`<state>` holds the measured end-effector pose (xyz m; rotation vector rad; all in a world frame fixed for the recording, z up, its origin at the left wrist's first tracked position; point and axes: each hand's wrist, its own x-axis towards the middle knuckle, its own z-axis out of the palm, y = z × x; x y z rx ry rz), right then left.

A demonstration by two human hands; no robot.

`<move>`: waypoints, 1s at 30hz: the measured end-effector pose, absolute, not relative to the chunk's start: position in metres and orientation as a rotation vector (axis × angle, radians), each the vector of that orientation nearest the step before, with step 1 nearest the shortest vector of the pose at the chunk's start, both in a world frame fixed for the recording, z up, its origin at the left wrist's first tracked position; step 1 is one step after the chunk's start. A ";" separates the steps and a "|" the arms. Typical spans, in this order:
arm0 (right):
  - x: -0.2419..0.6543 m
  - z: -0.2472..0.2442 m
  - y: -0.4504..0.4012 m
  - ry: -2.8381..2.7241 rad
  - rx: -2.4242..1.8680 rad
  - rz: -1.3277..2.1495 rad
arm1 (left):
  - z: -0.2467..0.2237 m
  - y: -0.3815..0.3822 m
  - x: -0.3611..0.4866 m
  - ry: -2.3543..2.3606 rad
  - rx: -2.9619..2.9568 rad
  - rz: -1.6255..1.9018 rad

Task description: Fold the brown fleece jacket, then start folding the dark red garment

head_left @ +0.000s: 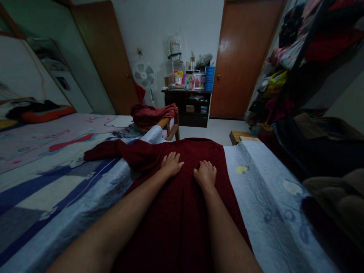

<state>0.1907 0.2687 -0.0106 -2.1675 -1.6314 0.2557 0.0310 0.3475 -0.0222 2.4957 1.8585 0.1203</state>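
A dark red long-sleeved garment (182, 212) lies spread out in front of me, its collar end pointing away. One sleeve (105, 150) stretches out to the left across the bedding; the other sleeve does not show. My left hand (171, 165) rests flat on the upper part of the garment, fingers apart. Beside it on the right, my right hand (205, 173) lies on the same cloth with its fingers slightly bent and the thumb out. Neither hand grips the fabric as far as I can see. Under the garment is a light blue patterned blanket (256, 182).
A crumpled reddish cloth (153, 115) hangs over a wooden frame (173, 129) ahead. Dark folded clothes (321, 148) are piled at right. Patterned bedding (71, 163) covers the left side. Beyond stand a fan (144, 76), a dark cabinet (186, 115) and a wooden door (241, 57).
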 end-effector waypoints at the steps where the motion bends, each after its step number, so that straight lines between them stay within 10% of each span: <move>1: 0.191 -0.010 0.268 -1.631 -2.166 0.255 | -0.025 0.341 0.028 1.845 2.480 0.093; 15: 0.193 -0.012 0.269 -1.650 -2.150 0.266 | -0.018 0.300 0.008 1.930 2.380 0.073; 30: 0.198 -0.005 0.270 -1.559 -2.080 0.331 | 0.101 0.281 -0.054 2.652 2.124 0.474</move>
